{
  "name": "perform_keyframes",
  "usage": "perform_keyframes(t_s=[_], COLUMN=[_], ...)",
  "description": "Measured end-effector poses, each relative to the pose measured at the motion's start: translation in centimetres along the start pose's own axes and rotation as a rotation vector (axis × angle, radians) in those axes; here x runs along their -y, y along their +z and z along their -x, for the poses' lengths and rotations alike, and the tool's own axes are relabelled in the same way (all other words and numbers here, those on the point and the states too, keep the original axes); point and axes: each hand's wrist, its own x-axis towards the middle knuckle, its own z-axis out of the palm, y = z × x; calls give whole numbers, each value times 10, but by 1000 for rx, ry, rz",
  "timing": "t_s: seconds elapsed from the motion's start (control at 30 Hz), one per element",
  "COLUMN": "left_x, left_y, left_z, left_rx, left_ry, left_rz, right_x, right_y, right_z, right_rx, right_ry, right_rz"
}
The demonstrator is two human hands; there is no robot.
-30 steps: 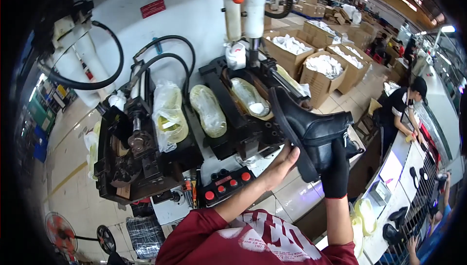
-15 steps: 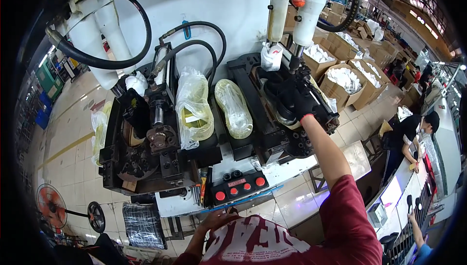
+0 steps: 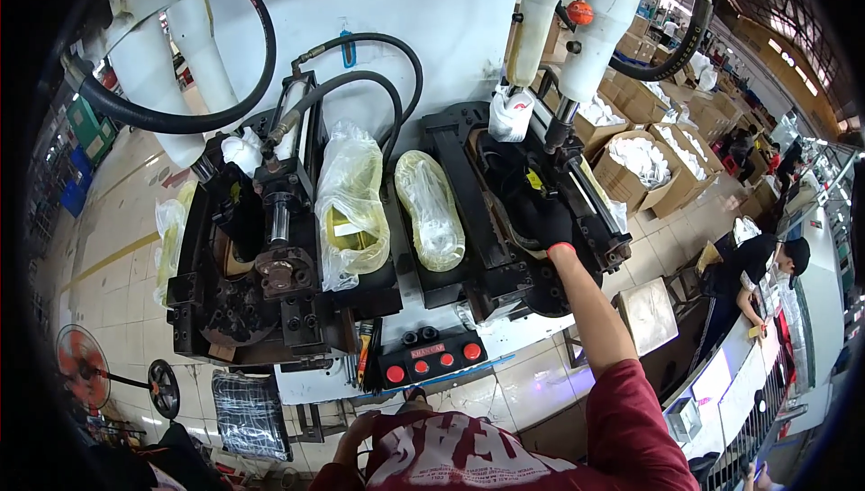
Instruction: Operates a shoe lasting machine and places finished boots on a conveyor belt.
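Note:
My right hand, in a black glove with a red cuff, is closed on the near end of a black shoe in the right press station. Glove and shoe are both dark, so the finger edges blur together. A yellow label shows inside the shoe. Above its far end hangs a white-wrapped press head. Low in front of my body is my left hand, near the table's front edge, with its fingers mostly hidden. Another black shoe stands in the left press station, under its own white-wrapped head.
Between the stations lie two plastic-wrapped yellowish shoe-shaped pads. A control box with red buttons sits at the front edge, beside brushes. Black hoses arch overhead. Cartons of white stuffing and a co-worker are at right.
My right hand has moved nearer along the shoe, uncovering its yellow label. The left hand has drawn back slightly toward my body. The whole view has shifted a little.

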Motion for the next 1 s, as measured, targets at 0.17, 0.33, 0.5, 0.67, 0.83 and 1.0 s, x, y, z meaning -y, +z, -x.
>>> perform_keyframes(t_s=[0.17, 0.33, 0.5, 0.67, 0.83, 1.0], left_x=[-15, -123, -285, -333, -312, -339], left_y=[-28, -85, -139, -143, -136, -170], left_z=[-4, -37, -18, 5, 2, 15], left_rx=[191, 285, 300, 195, 101, 88], left_ry=[243, 64, 23, 115, 229, 240], left_rz=[149, 193, 319, 335, 316, 228], right_x=[1, 15, -3, 2, 8, 78], right_y=[-2, 11, 13, -1, -1, -37], right_z=[0, -7, -4, -1, 52, 216], right_rx=[-58, -104, -41, 82, -296, -404], right_ry=[-100, -51, -24, -3, -121, -477], right_rz=[-84, -219, -147, -54, -287, -158])
